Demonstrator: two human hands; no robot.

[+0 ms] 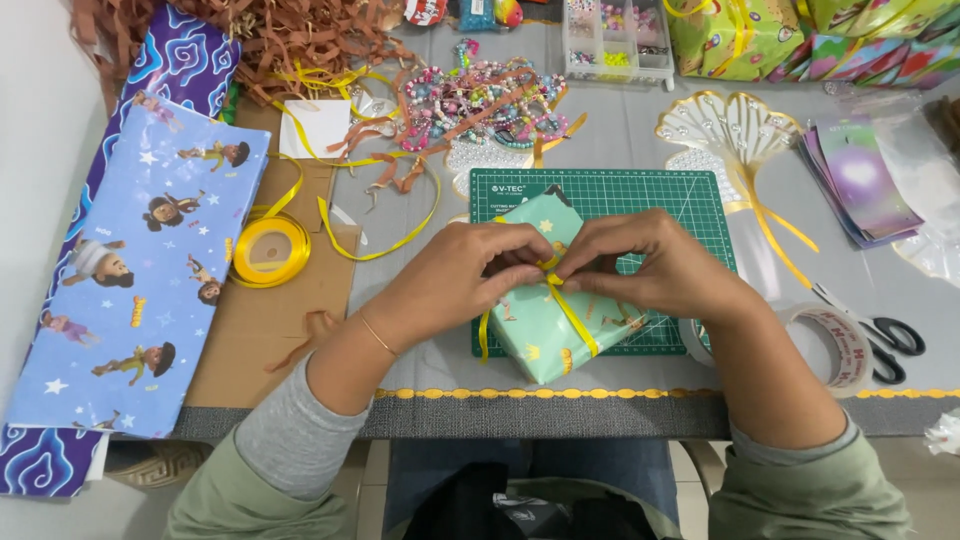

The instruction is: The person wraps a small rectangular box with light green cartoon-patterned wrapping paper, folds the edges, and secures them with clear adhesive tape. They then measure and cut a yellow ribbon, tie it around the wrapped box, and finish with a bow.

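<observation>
1. Grey table with a scalloped yellow edge trim spans the scene beneath the grip.
2. Pale floor shows far left of it.
3. Even, soft light.

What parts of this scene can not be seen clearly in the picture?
Head view only:
- Knot of the thin yellow ribbon: covered by the fingertips of the left hand and right hand.
- Top of the mint-green wrapped box: hidden under both hands.
- Black-handled scissors: partly behind the clear tape roll.
- Bright wrapped parcels: cut off by the top edge.
</observation>
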